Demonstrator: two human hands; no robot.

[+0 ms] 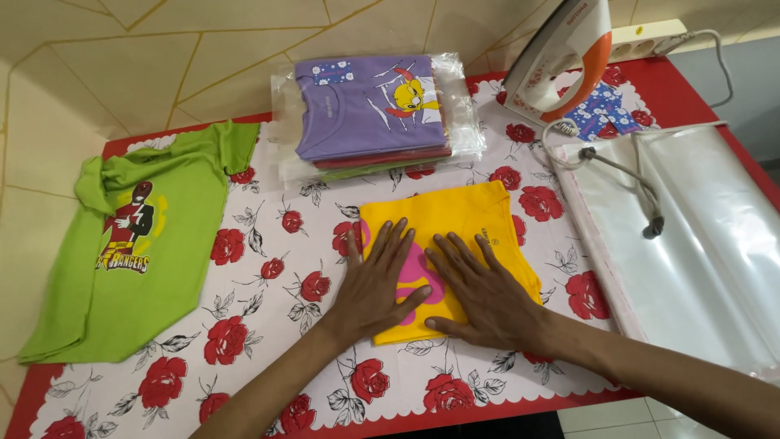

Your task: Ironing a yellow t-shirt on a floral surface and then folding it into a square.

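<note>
Both hands are flat on a folded yellow shirt (pixel 455 244) that sits near the middle of the surface (pixel 268 325), which has a white cloth with red roses and a red edge. The left hand (pixel 375 284) lies palm down on the left part of the shirt, fingers spread and pointing away from the body, thumb angled toward the other hand. The right hand (pixel 483 293) is palm down just beside it on the right part, fingers fanned out and pointing up and a bit left. Neither hand grips anything, they're open and pressed onto the fabric, with the thumbs close over a pink print on the shirt. Both forearms come in from the bottom edge, the right one at a slant from the lower right corner.

Off to the left there's a green shirt (pixel 130 252) spread out with a cartoon print, well apart from the hands. Behind the yellow one sits a stack of folded shirts in a clear bag (pixel 378 110), purple one on top. A white and orange iron (pixel 561 61) stands upright at the back right, its cord trailing over clear plastic bags (pixel 699 244) laid out on the right side
</note>
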